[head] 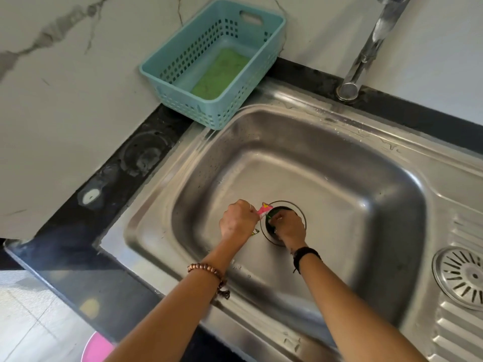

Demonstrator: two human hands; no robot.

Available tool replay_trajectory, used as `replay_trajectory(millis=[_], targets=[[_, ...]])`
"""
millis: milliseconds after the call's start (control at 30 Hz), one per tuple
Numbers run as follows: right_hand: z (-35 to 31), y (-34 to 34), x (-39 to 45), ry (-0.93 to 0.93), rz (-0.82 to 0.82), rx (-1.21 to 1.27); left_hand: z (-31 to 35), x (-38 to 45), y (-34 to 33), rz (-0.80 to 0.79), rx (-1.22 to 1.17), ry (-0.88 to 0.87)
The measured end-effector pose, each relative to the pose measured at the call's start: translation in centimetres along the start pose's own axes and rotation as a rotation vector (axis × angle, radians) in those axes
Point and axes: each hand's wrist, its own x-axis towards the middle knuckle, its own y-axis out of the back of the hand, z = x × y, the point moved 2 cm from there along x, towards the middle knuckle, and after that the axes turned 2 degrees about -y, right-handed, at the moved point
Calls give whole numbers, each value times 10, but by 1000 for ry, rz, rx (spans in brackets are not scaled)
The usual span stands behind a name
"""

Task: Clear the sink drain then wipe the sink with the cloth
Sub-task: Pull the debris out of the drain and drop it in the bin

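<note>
With the left hand (236, 222) pinching a pink scrap (263, 210) and the right hand (288, 227) curled on green debris (270, 215) inside the sink drain (300, 212), a loose grip risks debris slipping deeper; the green cloth (220, 74) lies in the basket (183, 48) at the sink's (326, 178) far-left corner.

Both hands are crowding the drain (286, 222): the right hand (288, 228) is covering it, and the left hand (239, 221) is sitting just beside it. The basin floor beyond the drain is lying bare. The tap (371, 45) is hanging over the far rim.
</note>
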Motion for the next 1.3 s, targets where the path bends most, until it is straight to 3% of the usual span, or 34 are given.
replay_trajectory(millis=[167,267,400,500,600,700,800,967,1167,1300], targets=[[-2,-5,-2,71,101,-167,0,2,4,-5,-61,-3],[3,1,-6,58,119,-33,1,0,7,-3,-96,-7],[-1,25,-21,-89,182,481,-3,-15,16,23,-186,-36],[-10,42,-33,-208,47,933,0,-26,19,61,-232,-60],[-31,53,-75,-164,-67,1189,-3,-59,35,129,-340,-129],[-56,50,-132,-45,-160,1256,-17,-106,58,254,-507,-230],[-78,31,-200,71,-278,1247,-52,-157,83,384,-643,-284],[-94,-39,-310,239,-535,1048,-159,-245,119,583,-788,-201],[-80,-170,-387,284,-794,723,-319,-318,119,738,-804,64],[-57,-275,-392,328,-861,402,-424,-322,96,734,-907,281]])
